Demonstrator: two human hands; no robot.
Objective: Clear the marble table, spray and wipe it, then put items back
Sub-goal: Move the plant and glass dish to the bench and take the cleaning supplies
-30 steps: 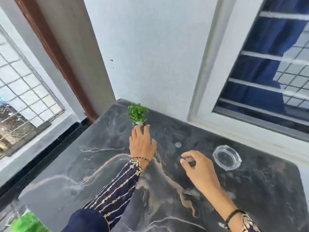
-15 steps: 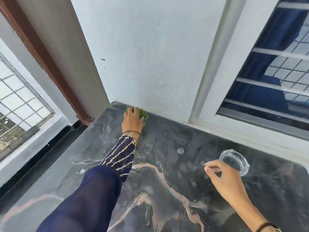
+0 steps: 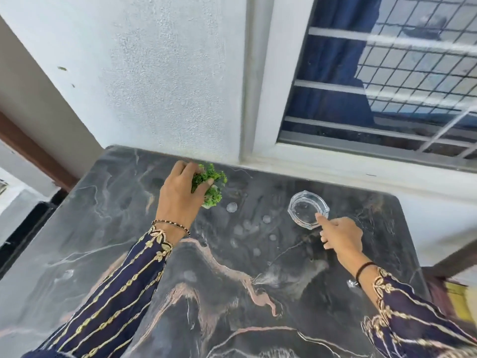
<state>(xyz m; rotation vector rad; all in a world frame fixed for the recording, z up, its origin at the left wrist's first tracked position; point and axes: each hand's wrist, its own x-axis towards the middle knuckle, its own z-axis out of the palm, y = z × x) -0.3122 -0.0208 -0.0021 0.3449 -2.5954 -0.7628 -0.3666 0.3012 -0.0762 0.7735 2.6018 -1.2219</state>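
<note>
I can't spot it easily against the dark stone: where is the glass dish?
The glass dish sits on the marble table, right of centre below the window, with the right hand pointing a fingertip at its near rim.

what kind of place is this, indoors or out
Likely a home balcony or porch corner. A dark marble table stands against a painted outer wall, beside a barred window with a blue curtain behind the glass.

The left hand (image 3: pixel 180 200), which a second ago only reached toward the small green plant (image 3: pixel 210 184), now has its grip closed around it. The right hand (image 3: pixel 340 235) has moved right, its forefinger now touching the glass dish (image 3: pixel 308 209) rim.
</note>
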